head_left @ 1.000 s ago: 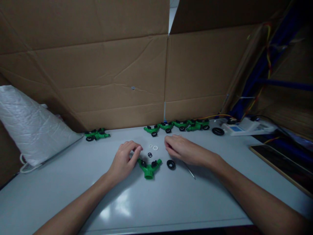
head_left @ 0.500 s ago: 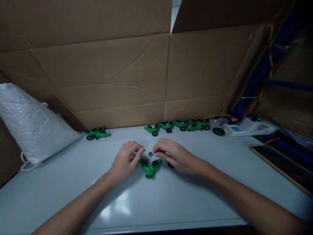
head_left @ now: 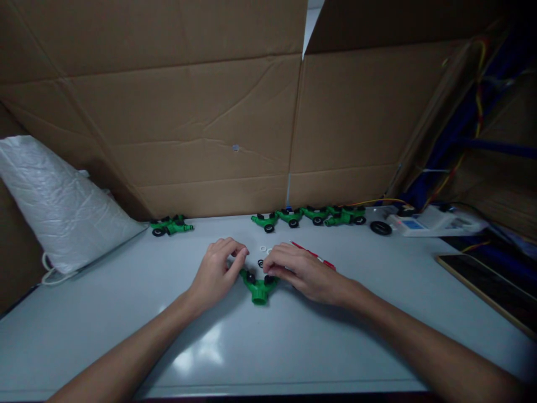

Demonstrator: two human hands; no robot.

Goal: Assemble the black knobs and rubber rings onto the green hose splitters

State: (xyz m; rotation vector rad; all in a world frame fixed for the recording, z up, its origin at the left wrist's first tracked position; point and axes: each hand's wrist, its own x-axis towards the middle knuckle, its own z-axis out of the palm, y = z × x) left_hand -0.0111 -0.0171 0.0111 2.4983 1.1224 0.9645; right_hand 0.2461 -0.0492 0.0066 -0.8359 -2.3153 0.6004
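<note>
A green Y-shaped hose splitter (head_left: 259,294) with two black valve levers lies on the table, its wide round end towards me. My left hand (head_left: 220,268) is at its left branch, thumb and forefinger closed in a pinch; what they hold, if anything, is hidden. Over the right branch, my right hand (head_left: 297,268) has its fingers pressed together, and I cannot make out anything in them. Just behind the splitter are small black rings (head_left: 260,263) and a white ring (head_left: 263,248); another white ring is partly covered by my right hand. A thin red-and-white tool (head_left: 310,252) lies behind that hand.
Several green splitters (head_left: 289,217) line the back edge by a cardboard wall (head_left: 218,112), with more at back left (head_left: 172,225). A white sack (head_left: 71,207) stands left. At right are a black ring (head_left: 381,228), a white device (head_left: 436,220) and a dark flat panel (head_left: 486,285).
My right hand has shifted onto the splitter's right branch. The red-and-white tool and a second white ring now show behind it. My left hand has barely moved; the view has shifted slightly.
</note>
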